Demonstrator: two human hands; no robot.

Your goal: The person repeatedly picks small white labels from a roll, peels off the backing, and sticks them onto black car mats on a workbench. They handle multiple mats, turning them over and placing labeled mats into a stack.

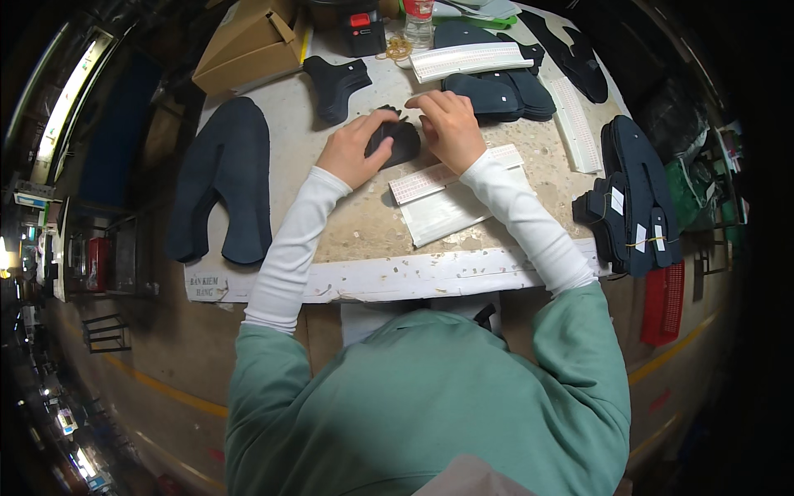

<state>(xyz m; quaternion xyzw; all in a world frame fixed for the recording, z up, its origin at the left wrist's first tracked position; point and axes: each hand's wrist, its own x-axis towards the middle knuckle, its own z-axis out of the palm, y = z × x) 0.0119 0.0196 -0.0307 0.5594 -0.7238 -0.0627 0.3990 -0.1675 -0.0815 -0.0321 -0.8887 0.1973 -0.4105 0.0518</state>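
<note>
My left grip is holding the dark piece; just rightward, my right grip is hovering, contents unclear.

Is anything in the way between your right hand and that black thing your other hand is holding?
Nothing visible. The right hand is just right of the black piece in the left hand. The label strip lies nearer the body, not between them.
</note>
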